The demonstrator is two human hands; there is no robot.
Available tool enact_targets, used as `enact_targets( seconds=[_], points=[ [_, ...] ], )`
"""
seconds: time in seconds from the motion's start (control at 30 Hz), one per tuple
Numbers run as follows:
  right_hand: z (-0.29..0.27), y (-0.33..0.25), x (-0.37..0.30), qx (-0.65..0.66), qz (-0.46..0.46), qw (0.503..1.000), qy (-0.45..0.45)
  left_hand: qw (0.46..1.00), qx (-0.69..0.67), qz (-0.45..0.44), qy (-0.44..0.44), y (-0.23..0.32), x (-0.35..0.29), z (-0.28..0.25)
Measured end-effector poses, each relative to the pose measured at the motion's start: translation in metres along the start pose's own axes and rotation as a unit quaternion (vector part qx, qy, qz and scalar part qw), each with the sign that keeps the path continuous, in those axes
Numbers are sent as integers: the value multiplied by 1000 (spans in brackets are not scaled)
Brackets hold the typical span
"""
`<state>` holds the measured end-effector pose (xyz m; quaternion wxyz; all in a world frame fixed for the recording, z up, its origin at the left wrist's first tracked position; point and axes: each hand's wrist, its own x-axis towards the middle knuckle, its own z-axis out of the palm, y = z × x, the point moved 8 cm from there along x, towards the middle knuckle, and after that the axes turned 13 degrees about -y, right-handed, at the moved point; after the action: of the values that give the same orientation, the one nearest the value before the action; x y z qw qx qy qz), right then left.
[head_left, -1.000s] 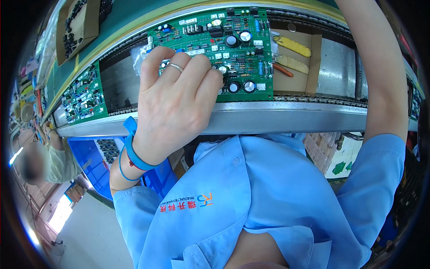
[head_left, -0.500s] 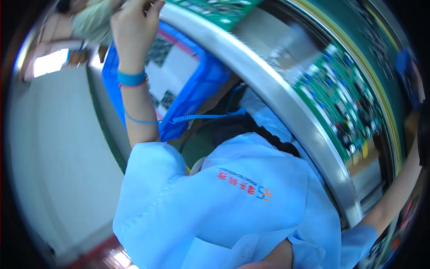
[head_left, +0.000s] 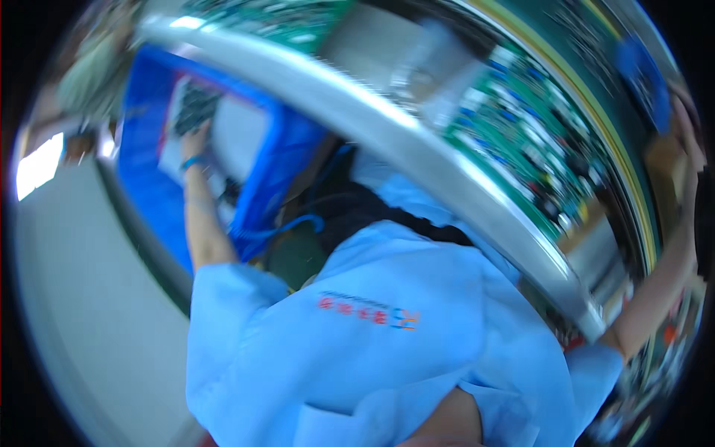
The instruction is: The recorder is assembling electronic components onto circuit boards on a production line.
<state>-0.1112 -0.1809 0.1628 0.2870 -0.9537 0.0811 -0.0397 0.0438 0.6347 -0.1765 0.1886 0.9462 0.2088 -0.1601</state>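
My left hand [head_left: 195, 140] reaches down into a blue plastic crate [head_left: 257, 186] on the left. Its fingers are at the lower edge of a dark circuit board [head_left: 195, 106] lying on a white sheet [head_left: 242, 130]; blur hides whether they grip it. A blue wrist strap [head_left: 194, 162] circles that wrist. My right hand [head_left: 687, 138] is at the far right rim beside a blue object [head_left: 644, 82] of unclear kind. Its fingers are smeared, so a hold on that object cannot be confirmed.
A metal bench edge [head_left: 357, 93] curves between me and the work line. Green populated circuit boards [head_left: 525, 141] rest beyond it, near a clear plastic bag [head_left: 439, 74]. A blue coiled cord [head_left: 287, 223] hangs by the crate. Another person's sleeve [head_left: 93, 82] shows at upper left.
My left hand has come down from above the crate to the board inside it. The whole view has shifted, bringing my right hand and the blue object further into the picture.
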Motion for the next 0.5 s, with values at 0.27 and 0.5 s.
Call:
enact_targets(
  seconds=[0.27,0.5],
  points=[
    [53,10,-76,118,-86,984,-102,990,-138,-36,-22,-48,59,-5],
    [75,5,-94,66,-120,987,-86,944,-325,-58,-10,-60,31,-18]
  ],
)
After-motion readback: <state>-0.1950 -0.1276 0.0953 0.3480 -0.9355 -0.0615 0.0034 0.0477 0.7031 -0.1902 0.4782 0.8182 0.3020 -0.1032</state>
